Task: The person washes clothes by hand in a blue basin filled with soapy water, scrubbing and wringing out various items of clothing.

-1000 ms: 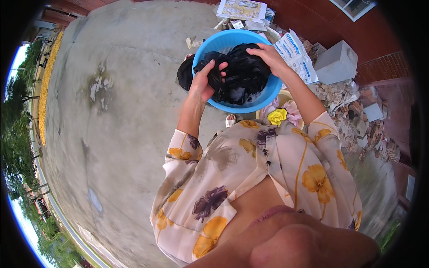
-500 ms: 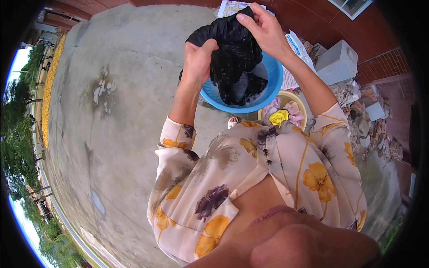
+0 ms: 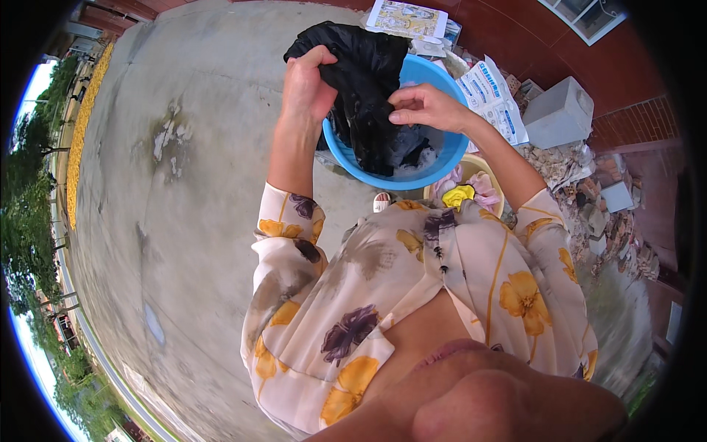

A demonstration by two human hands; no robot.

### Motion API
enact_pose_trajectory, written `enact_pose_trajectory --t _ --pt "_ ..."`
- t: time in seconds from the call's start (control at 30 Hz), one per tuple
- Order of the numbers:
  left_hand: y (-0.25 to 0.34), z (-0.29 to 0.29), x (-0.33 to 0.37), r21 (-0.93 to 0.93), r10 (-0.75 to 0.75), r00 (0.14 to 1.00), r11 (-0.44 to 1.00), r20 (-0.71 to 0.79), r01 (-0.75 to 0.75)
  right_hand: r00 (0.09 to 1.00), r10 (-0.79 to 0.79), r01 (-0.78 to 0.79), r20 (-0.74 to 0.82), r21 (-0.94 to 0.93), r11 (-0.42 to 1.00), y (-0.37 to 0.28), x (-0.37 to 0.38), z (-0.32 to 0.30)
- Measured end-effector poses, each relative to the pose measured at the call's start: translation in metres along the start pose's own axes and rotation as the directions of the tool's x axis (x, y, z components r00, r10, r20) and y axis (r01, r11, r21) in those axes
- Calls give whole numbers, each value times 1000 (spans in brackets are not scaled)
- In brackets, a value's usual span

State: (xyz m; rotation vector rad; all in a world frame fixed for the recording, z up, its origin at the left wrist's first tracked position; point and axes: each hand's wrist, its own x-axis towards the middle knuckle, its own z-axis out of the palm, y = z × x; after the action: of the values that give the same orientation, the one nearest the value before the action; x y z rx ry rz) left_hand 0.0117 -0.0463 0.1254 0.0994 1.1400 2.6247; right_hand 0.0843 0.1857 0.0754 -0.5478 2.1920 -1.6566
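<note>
A wet black garment point(image 3: 366, 62), bunched so its kind cannot be told, is held up over a blue basin point(image 3: 412, 180). Its lower end hangs down into cloudy, sudsy water, where more dark cloth lies. My left hand point(image 3: 309, 87) grips the garment's upper left part, thumb on top, with the other fingers mostly behind the wrist. At the garment's right side, over the basin, my right hand point(image 3: 431, 108) has thumb and forefinger brought together on the fabric's edge, the other fingers curled.
Right behind the blue basin's near edge sits a beige basin point(image 3: 492, 168) with pink cloth point(image 3: 482, 190) and a yellow cloth point(image 3: 458, 196). Printed sheets point(image 3: 490, 99), a grey block point(image 3: 558, 114) and brick rubble point(image 3: 604, 214) line the red wall. Concrete floor point(image 3: 199, 243) spreads left.
My right hand has come down from the garment's top right corner to its right side, lower over the basin. My left hand has shifted slightly left and up with the cloth.
</note>
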Motion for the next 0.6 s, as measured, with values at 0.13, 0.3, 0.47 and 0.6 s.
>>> enact_pose_trajectory --t 0.13,0.3,0.47,0.6 --pt "1 -4 -1 50 -69 996 996 -49 71 930 -130 47 -343 -240 970 -18 -10 -9" --pt "-2 2 -9 6 -167 984 986 65 167 673 -650 173 -354 -778 604 -75 -22 5" --pt "-39 2 -6 -47 -155 986 986 53 158 938 -154 21 -310 -395 919 26 -32 39" --pt "-68 1 -23 46 -162 986 986 45 160 892 163 -42 -421 281 959 39 -21 34"
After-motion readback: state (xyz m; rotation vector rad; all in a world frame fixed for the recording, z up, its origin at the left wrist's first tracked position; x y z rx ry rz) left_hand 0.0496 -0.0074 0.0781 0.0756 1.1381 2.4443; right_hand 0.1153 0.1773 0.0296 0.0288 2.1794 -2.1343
